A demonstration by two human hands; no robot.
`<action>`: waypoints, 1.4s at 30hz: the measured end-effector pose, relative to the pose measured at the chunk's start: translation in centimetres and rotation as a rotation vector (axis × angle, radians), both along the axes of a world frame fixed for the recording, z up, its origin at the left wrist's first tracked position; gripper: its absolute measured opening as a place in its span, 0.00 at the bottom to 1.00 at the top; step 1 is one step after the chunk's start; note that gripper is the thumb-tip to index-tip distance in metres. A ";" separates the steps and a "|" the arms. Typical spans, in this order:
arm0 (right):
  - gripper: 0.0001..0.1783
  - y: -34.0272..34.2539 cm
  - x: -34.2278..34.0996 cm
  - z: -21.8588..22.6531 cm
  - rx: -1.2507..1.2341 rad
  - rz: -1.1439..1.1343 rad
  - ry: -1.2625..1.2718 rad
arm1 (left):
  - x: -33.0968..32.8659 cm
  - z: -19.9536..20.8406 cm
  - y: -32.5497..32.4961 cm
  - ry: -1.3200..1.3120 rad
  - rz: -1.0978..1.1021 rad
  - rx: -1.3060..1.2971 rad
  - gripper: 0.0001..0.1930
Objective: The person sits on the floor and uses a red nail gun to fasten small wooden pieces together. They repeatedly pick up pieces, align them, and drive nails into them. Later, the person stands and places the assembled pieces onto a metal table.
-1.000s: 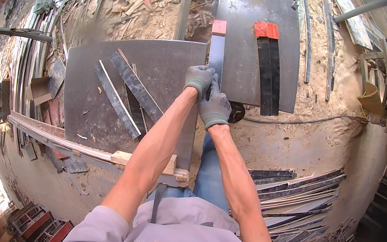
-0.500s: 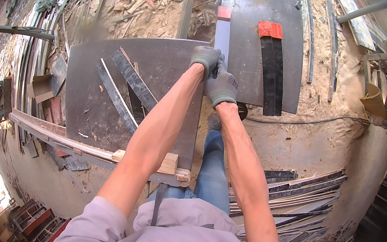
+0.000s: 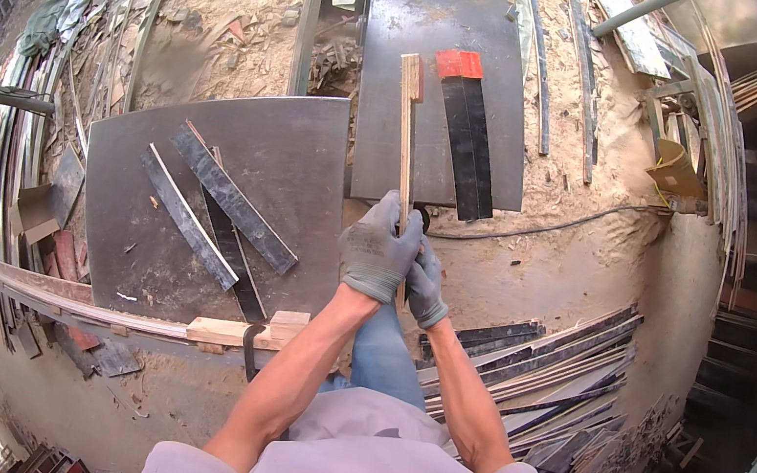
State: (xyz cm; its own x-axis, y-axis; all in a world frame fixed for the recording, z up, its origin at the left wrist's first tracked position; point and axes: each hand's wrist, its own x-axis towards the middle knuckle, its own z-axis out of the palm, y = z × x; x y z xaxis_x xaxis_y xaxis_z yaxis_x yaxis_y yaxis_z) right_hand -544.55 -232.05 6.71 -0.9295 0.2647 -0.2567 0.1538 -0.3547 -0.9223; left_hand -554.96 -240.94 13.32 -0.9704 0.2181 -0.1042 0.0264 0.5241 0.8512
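Both gloved hands grip one narrow plywood strip (image 3: 406, 132) near its close end. It stands on edge, its pale layered side showing, and a bit of red shows near its far end. My left hand (image 3: 378, 251) is closed round it from the left. On its right side, slightly nearer to me, my right hand (image 3: 427, 286) is closed on it too, fingers partly hidden. Just right of the strip, a pair of black strips (image 3: 472, 147) with red far ends lies side by side on the right dark tabletop (image 3: 405, 3).
Several loose dark strips (image 3: 236, 199) lie crossed on the left dark tabletop (image 3: 117, 264), with a wooden rail (image 3: 138, 319) along its near edge. A cable (image 3: 548, 229) crosses the floor at right. Stacked strips (image 3: 555, 373) lie right of my legs; wood scraps litter the far ground.
My hands have drawn back toward me with the strip. It has turned from its pale flat face onto its edge. The view has shifted to the right.
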 end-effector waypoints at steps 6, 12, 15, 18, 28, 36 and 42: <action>0.28 1.7 0.5 -0.6 -0.009 0.020 -0.047 | 0.5 0.0 -0.7 0.004 -0.067 0.051 0.18; 0.30 2.3 0.6 -0.5 -0.057 0.110 -0.126 | 0.4 -2.2 -1.4 0.036 -0.020 0.122 0.24; 0.37 0.1 -0.1 -1.3 0.171 -0.086 -0.051 | -0.7 -3.4 0.0 -0.060 0.022 0.215 0.25; 0.45 -1.2 -2.3 -2.7 0.713 -0.151 -0.120 | -3.0 -5.6 -0.2 -0.309 0.025 0.097 0.24; 0.47 -2.1 -7.9 -3.9 1.183 0.228 -0.567 | -8.1 -13.5 -0.7 -0.538 0.174 0.223 0.11; 0.43 -2.6 -10.5 -3.4 1.184 0.189 -0.525 | -10.7 -14.4 -0.7 -0.470 0.185 0.148 0.10; 0.44 -3.0 -11.7 -2.5 1.131 0.221 -0.557 | -11.9 -13.7 -1.1 -0.446 0.157 0.076 0.08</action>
